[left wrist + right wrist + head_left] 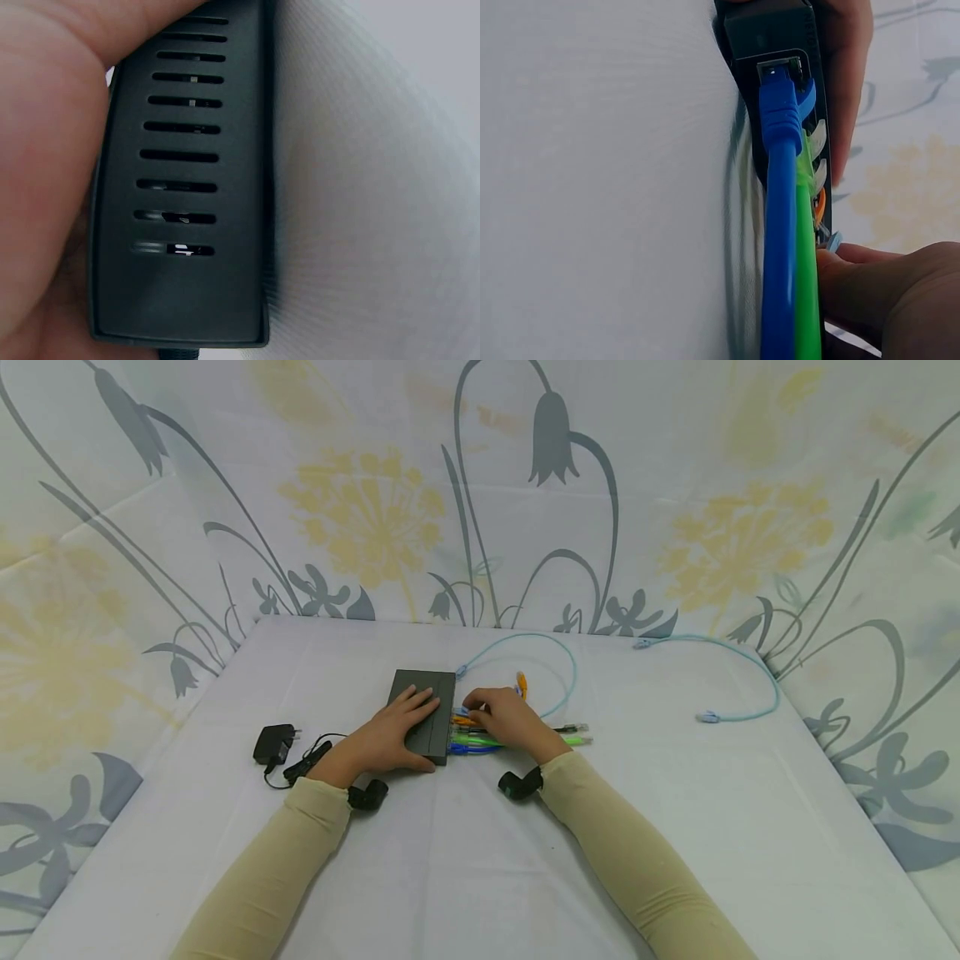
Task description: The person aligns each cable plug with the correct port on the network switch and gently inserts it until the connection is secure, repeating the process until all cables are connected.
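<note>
A black network switch [425, 739] lies on the white cloth. My left hand [384, 732] rests across its top with fingers spread and fairly straight, thumb along the near end. The left wrist view shows the switch's slotted side [180, 156] beside my palm. At the port side, my right hand [510, 720] pinches a plug [833, 241] of a light blue network cable [573, 668], partly hidden by the fingers. A blue network cable [780, 225] sits in the port nearest the end, with a green one [806, 262] beside it. Orange and black cables run alongside these.
A black power adapter [273, 743] and its bundled cord [307, 760] lie left of the switch. Another light blue cable [776, 693] curves on the far right. Free cable ends [576, 728] stick out past my right hand. A flowered cloth hangs behind.
</note>
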Tool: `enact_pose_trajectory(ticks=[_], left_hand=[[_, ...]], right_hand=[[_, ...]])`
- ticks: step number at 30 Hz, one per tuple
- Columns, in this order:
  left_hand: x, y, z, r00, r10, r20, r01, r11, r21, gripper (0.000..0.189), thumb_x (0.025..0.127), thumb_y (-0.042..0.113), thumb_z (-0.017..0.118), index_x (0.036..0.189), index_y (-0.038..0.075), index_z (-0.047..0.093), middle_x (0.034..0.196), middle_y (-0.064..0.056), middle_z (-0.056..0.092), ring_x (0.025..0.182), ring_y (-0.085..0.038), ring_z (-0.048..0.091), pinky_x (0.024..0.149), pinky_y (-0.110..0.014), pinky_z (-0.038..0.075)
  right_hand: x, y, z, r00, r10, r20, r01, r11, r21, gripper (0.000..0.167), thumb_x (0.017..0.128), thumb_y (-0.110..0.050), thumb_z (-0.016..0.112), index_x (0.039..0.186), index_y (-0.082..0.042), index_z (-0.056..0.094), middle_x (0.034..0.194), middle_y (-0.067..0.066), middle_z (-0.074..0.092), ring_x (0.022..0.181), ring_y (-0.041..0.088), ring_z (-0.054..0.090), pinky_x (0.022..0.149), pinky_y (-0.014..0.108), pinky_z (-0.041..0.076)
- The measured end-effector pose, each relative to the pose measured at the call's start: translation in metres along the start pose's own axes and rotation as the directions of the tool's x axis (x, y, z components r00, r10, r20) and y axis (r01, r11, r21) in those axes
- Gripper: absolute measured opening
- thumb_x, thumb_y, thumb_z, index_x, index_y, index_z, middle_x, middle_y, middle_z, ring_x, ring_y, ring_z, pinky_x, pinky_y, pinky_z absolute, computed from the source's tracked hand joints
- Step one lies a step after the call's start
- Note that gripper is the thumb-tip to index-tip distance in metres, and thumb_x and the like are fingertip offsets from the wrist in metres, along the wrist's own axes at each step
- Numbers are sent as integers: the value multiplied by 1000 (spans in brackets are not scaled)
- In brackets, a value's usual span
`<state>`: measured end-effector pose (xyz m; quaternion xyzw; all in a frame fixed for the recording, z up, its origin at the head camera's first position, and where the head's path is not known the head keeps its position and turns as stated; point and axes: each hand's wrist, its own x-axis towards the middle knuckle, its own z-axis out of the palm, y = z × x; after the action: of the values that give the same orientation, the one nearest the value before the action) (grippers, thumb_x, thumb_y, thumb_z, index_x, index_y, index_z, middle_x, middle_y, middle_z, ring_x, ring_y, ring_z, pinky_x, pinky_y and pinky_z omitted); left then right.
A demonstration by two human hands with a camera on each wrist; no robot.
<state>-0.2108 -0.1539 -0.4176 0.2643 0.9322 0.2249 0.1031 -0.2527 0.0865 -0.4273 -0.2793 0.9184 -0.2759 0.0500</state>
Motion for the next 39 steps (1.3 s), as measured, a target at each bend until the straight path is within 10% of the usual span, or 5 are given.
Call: enact_pose_trajectory(ticks=[39], left_hand=[[2,0,0,1000,0,6,0,1000,3,103,75,47,80,156,15,23,164,-7,12,152,-34,1,117,-60,19]], right_hand=[[6,2,5,999,-12,-32,13,1000,18,21,98,-17,58,114,-13,70,109,5,72,95,18,67,84,35,54]])
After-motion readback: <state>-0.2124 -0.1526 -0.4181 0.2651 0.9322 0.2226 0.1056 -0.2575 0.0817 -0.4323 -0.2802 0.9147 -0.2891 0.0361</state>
